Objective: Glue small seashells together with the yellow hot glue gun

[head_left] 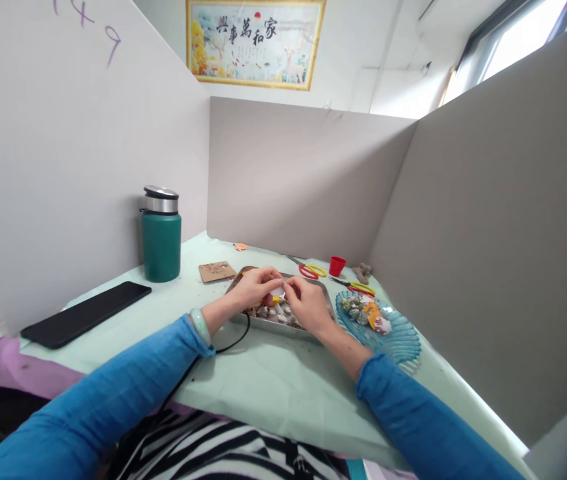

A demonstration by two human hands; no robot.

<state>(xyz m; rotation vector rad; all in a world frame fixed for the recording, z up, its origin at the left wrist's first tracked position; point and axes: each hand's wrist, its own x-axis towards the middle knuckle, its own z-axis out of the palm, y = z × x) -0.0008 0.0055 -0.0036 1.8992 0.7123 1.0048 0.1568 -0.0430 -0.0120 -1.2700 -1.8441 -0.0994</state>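
Observation:
My left hand (256,288) and my right hand (307,301) meet above a metal tray (283,329), fingertips pinched close together. Between them is a small whitish piece (277,291), too small to make out clearly; the fingers of both hands press on it. Shells and small pieces (283,313) fill the tray below, with a bit of yellow among them. A dark cord (236,341) runs from the tray's left side toward my left sleeve.
A green bottle (162,245) and a black flat object (88,312) are at left. A brown card (216,271) lies behind the tray. Scissors (312,271), more scissors (360,288), a red cup (337,266) and a blue glass plate (403,337) holding decorated pieces are at right.

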